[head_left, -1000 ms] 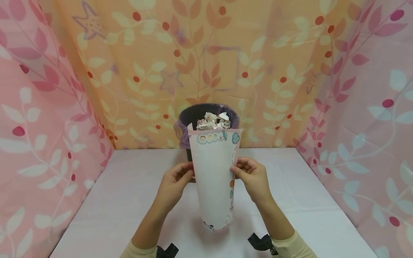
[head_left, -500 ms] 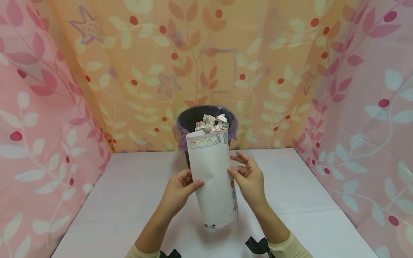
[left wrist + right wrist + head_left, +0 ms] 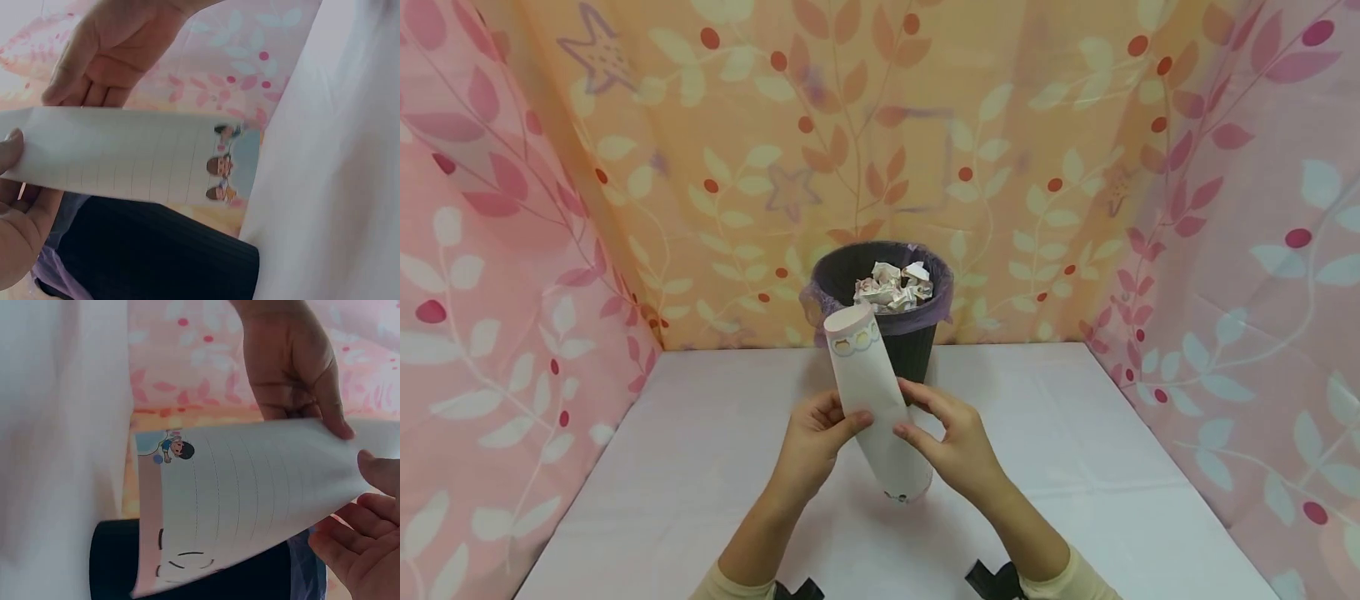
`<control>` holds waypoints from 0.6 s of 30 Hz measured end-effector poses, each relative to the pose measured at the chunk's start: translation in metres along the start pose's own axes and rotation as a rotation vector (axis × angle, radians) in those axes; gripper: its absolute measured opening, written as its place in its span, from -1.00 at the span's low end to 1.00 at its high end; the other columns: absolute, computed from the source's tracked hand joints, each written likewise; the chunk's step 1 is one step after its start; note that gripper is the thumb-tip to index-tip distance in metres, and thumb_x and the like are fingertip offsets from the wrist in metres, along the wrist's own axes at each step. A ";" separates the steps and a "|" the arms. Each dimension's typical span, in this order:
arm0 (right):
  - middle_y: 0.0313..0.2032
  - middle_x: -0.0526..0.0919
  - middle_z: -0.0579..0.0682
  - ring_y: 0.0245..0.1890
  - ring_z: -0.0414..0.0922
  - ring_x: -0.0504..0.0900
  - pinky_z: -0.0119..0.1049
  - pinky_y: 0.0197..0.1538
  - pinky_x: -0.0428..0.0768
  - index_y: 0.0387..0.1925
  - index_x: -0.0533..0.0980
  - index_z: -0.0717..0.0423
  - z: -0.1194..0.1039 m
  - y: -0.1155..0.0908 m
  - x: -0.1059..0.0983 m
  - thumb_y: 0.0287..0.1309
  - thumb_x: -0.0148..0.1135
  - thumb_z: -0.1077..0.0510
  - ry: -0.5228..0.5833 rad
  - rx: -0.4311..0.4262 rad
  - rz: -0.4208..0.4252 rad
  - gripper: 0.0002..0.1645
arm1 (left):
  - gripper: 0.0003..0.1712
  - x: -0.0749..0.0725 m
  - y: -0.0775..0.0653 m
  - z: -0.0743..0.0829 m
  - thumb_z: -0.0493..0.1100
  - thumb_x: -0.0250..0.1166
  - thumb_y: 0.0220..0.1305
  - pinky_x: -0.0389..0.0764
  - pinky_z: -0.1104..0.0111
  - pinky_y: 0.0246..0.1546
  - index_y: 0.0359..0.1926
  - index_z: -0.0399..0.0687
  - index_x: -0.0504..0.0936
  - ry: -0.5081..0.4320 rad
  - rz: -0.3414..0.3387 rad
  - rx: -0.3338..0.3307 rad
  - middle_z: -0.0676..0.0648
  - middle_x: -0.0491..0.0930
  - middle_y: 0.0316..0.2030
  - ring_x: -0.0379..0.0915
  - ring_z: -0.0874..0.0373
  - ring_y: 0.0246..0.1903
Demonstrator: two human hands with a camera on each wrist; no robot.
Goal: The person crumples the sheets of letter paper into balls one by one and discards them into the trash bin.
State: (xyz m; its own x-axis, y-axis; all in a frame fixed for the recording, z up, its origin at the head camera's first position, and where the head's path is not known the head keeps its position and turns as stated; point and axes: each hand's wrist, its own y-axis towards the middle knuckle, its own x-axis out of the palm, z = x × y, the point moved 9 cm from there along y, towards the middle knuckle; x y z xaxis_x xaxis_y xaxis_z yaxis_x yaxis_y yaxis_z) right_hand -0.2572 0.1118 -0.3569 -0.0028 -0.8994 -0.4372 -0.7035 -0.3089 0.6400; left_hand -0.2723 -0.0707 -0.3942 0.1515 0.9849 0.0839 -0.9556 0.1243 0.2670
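Observation:
A sheet of printed writing paper (image 3: 876,387), curled into a tilted tube, is held up in front of the trash can. Its lined side (image 3: 125,150) carries small cartoon children along one end. My left hand (image 3: 812,437) grips the tube's left side, thumb across the front and fingers behind. At the right side, my right hand (image 3: 955,437) pinches the paper with thumb in front and forefinger around the far side. The right wrist view shows the right-hand fingers (image 3: 369,531) spread by the sheet's edge, partly hidden behind it.
Behind the paper stands a black trash can (image 3: 913,354) with a purple liner (image 3: 936,312) over its rim. Crumpled paper (image 3: 891,287) lies inside it. A white cloth covers the table (image 3: 1075,467), and patterned curtains (image 3: 1037,125) enclose the back and sides.
The sheet has been rolled into a narrower tube and leans left at the top. My right hand has moved inward toward the left hand, exposing more of the trash can.

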 end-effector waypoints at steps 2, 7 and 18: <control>0.12 0.72 -0.07 0.03 -0.11 0.74 -0.14 0.07 0.72 0.21 0.61 0.04 0.000 -0.001 0.002 0.16 0.50 0.20 0.029 0.030 -0.004 -0.44 | -0.62 0.004 -0.001 -0.002 -0.23 0.45 0.27 0.69 0.21 0.10 0.09 -0.21 0.69 0.003 -0.010 -0.010 -0.16 0.72 0.07 0.68 -0.04 0.07; -0.17 0.81 -0.11 -0.25 -0.23 0.78 -0.28 -0.16 0.76 -0.04 0.70 0.04 0.001 -0.002 -0.001 0.13 0.51 0.27 0.038 0.091 0.047 -0.67 | -0.67 0.006 0.000 -0.005 -0.22 0.48 0.24 0.69 0.24 0.08 0.03 -0.13 0.73 0.025 0.051 -0.034 -0.11 0.71 0.04 0.65 -0.01 0.03; -0.21 0.78 0.21 -0.27 -0.06 0.79 -0.24 -0.18 0.77 -0.04 0.65 0.28 0.036 -0.003 -0.006 0.19 0.47 0.27 0.379 0.389 0.069 -0.69 | -0.48 0.011 -0.007 0.033 -0.48 0.47 0.13 0.58 0.34 0.22 0.13 -0.19 0.63 0.263 -0.040 0.438 -0.19 0.52 0.22 0.50 -0.02 0.19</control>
State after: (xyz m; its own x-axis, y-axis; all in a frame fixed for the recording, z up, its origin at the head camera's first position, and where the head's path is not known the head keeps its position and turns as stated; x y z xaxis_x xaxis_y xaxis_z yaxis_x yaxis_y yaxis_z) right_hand -0.2808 0.1291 -0.3792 0.1470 -0.9842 -0.0983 -0.9220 -0.1723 0.3467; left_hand -0.2559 -0.0647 -0.3635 0.0631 0.9846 -0.1633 -0.7461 0.1552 0.6475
